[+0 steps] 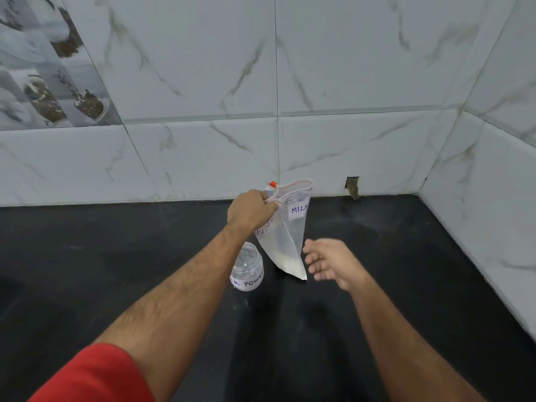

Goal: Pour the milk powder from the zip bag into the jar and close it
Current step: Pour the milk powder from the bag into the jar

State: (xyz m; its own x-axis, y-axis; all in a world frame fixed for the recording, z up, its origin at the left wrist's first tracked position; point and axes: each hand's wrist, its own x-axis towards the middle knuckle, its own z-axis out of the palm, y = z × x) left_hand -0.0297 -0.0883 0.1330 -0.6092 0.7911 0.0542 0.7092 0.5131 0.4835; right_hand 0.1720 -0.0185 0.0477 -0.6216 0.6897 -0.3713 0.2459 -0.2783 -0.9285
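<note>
Mid-frame, left hand [251, 211] pinches zip bag [285, 245] top, its mouth gaping; right hand [329, 264] spread, empty. Jar [247, 268] just lower-left, lidless. One-handed tilt risks powder spilling onto counter [116, 256].

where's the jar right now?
In the head view, the jar stands on the black counter, centre-frame, partly hidden under the left forearm, just left of the zip bag that the left hand holds up.
</note>
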